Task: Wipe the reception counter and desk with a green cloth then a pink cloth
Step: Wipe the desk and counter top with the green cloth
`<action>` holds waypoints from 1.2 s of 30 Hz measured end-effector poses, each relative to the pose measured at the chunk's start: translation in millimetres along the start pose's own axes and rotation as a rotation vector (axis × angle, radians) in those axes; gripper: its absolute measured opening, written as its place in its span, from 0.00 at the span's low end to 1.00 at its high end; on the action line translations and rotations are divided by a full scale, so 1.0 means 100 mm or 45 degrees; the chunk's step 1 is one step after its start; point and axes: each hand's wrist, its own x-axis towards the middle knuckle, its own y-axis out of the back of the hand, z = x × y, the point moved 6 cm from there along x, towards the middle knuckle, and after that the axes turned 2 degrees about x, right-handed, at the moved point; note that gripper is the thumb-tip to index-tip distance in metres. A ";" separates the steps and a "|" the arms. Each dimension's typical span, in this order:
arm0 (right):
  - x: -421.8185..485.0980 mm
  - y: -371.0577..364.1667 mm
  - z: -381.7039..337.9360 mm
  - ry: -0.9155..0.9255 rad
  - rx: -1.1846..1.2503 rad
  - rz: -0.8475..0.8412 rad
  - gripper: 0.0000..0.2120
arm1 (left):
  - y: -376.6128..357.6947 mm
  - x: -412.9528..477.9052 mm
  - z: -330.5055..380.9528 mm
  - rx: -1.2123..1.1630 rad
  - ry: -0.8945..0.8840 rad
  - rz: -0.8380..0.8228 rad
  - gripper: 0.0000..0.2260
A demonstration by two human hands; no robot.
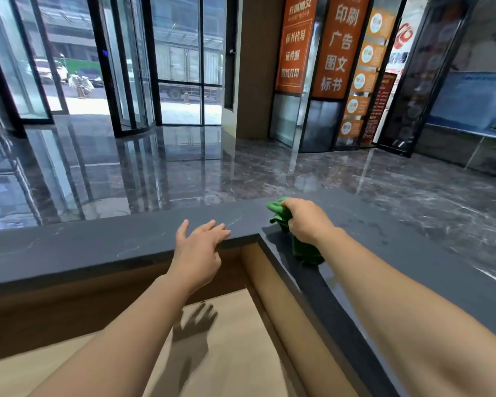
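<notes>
The dark grey stone reception counter (98,245) runs across the view and turns a corner toward me on the right. My right hand (305,220) grips a bunched green cloth (304,250) at that corner, with part of the cloth hanging down onto the counter top. My left hand (199,247) is spread, fingers straight, with its fingertips on the counter's inner edge just left of the corner. The lower light wooden desk (235,339) lies below the counter between my arms. No pink cloth is in view.
A brown wooden panel (69,308) drops from the counter to the desk. Beyond the counter lies a glossy dark marble lobby floor (184,173), with a glass revolving door (78,67) at the back left and orange signboards (341,47) at the back right.
</notes>
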 end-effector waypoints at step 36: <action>0.48 -0.87 0.33 0.724 -0.041 -0.505 0.27 | -0.63 0.02 1.07 -0.013 0.430 0.038 0.17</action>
